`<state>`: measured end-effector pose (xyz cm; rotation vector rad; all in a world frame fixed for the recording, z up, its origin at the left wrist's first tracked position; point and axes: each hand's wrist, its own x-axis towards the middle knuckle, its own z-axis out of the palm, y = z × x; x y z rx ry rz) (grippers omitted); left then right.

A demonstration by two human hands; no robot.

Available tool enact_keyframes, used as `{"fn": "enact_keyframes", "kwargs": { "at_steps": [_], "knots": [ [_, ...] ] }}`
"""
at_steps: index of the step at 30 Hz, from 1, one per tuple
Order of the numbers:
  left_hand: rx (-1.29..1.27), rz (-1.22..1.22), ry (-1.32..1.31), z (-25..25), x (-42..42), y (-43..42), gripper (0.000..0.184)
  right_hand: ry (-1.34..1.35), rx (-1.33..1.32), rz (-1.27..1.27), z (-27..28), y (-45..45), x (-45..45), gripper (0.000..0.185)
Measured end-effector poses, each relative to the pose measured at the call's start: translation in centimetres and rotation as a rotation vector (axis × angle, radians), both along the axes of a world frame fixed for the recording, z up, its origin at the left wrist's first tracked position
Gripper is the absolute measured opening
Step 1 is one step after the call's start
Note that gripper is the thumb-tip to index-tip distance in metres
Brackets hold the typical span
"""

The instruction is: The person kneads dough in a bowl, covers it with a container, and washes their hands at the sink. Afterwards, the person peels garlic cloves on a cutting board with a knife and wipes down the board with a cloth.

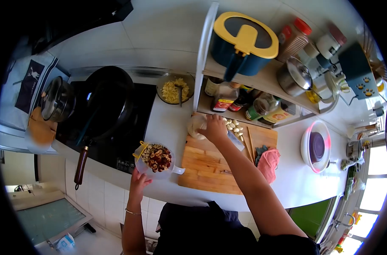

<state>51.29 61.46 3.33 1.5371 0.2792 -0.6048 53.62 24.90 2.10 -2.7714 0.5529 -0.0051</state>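
Seen from above, a person's 2 bare hands are over a kitchen counter (168, 121). The left hand (139, 182) touches the near edge of a clear handled bowl (161, 174) of nuts (157, 157), between the cooktop (143, 102) and a wooden board (206, 165); I cannot tell whether its fingers clamp the rim. The right hand (214, 128) reaches over a pale round container (194, 127) at the board's far left corner, fingers apart, grip unclear, beside garlic cloves (232, 125).

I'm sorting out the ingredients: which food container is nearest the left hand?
The clear handled container of nuts, right at the left hand. The glass bowl of yellow food stands farther back, beside the cooktop, well away from that hand.
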Motion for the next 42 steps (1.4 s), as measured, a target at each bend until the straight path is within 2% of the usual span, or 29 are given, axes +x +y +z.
{"fn": "enact_keyframes", "kwargs": {
  "at_steps": [2,4,6,8,10,12,13,15,16,18,19,21,23,24,26,28,30,33,35,37,39,40,41,42],
  "knots": [
    [-0.024,-0.047,0.058,0.7,-0.1,-0.1,0.063,-0.087,-0.025,0.139,0.8,1.1,-0.7,0.063],
    [-0.014,-0.034,0.058,0.4,0.0,0.1,0.065,-0.111,0.020,0.125,0.5,2.8,-1.2,0.063],
    [-0.016,-0.056,0.071,0.1,0.1,0.5,0.065,-0.087,0.325,0.115,-1.5,3.9,-1.3,0.065],
    [0.014,-0.071,0.065,0.8,0.1,0.7,0.064,-0.086,0.315,0.111,-1.2,4.6,-1.0,0.064],
    [0.030,-0.109,0.060,1.5,0.1,0.1,0.064,0.137,0.329,0.174,-0.5,5.5,0.0,0.063],
    [0.042,-0.086,0.046,1.6,0.1,0.1,0.063,0.106,0.482,0.139,-0.8,6.9,0.5,0.060],
    [0.046,-0.100,0.035,1.1,0.0,0.4,0.061,0.104,0.478,0.118,-0.5,7.7,1.1,0.060],
    [0.053,-0.111,0.051,1.0,0.0,0.4,0.060,0.052,0.687,0.015,0.5,8.7,1.4,0.054],
    [0.063,-0.100,0.063,1.0,-0.1,0.5,0.058,0.055,0.689,-0.007,0.6,8.2,0.7,0.054],
    [0.099,-0.111,0.070,1.0,-0.3,0.9,0.056,-0.283,0.597,-0.012,0.9,7.3,-1.1,0.044],
    [0.153,-0.032,0.006,1.0,-0.8,1.4,0.054,-0.253,0.601,-0.019,2.5,6.0,-3.1,0.037],
    [0.199,0.041,-0.059,1.2,-1.4,2.1,0.052,-0.333,0.419,0.066,1.2,2.4,-8.4,0.032],
    [0.267,0.162,-0.504,2.0,-2.0,2.5,0.049,-0.194,0.115,0.003,0.4,-0.9,-14.5,0.027],
    [0.265,0.158,-0.506,2.6,-2.1,2.1,0.049,-0.149,0.092,-0.011,0.3,-2.3,-16.9,0.028],
    [0.247,0.120,-0.707,4.7,-2.2,0.3,0.048,0.003,0.029,-0.023,-0.1,-3.5,-20.0,0.043],
    [0.215,0.110,-0.725,6.0,-2.1,-3.0,0.047,0.051,0.065,0.033,-0.3,-4.0,-20.9,0.047],
    [0.065,-0.013,-0.765,6.8,-2.1,-5.8,0.042,-0.035,0.078,0.080,-0.5,-4.1,-21.0,0.047],
    [0.053,-0.125,-0.776,8.7,-2.7,-9.2,0.034,-0.143,0.161,0.093,1.3,-3.1,-21.9,0.045],
    [0.032,-0.158,-0.756,7.9,-3.1,-10.6,0.031,-0.166,0.232,0.061,3.1,-2.8,-22.6,0.043],
    [-0.074,-0.151,-0.646,6.3,-4.1,-12.3,0.024,-0.239,0.482,-0.059,4.0,-2.8,-23.8,0.040],
    [0.061,-0.257,-0.637,4.6,-5.4,-14.6,0.019,-0.228,0.549,-0.145,5.6,-3.2,-25.5,0.040],
    [0.164,-0.403,-0.651,4.4,-6.0,-16.4,0.014,-0.228,0.602,-0.216,5.9,-3.7,-26.3,0.039],
    [0.179,-0.519,-0.713,3.9,-6.9,-18.4,0.011,-0.313,0.576,-0.231,5.8,-4.1,-27.4,0.041],
    [0.193,-0.662,-0.771,2.3,-7.7,-20.3,0.009,-0.290,0.622,-0.279,6.9,-4.4,-28.4,0.041]
  ]
}}
